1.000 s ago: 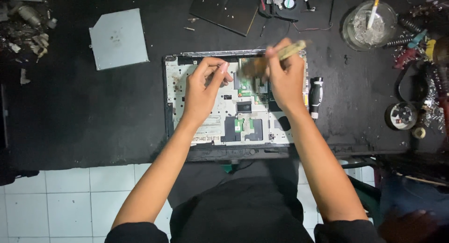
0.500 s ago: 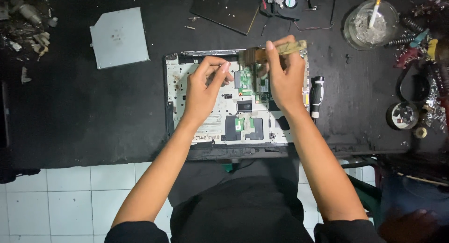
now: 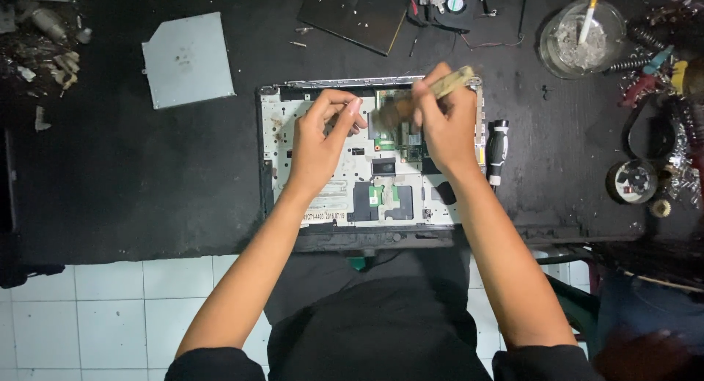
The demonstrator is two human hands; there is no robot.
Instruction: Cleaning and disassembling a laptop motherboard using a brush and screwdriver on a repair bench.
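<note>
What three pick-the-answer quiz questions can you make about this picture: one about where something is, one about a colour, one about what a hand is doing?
1. Where does the grey metal plate lie?
A. left of the opened laptop case
B. on the floor tiles
C. inside the glass dish

2. What colour is the table?
A. white
B. black
C. red

3. What is the right hand doing?
A. lying flat and empty
B. holding a cup
C. gripping a brush

Answers: 1 A, it sits at the case's upper left; 2 B, the top looks black; 3 C, fingers wrap the handle.
</note>
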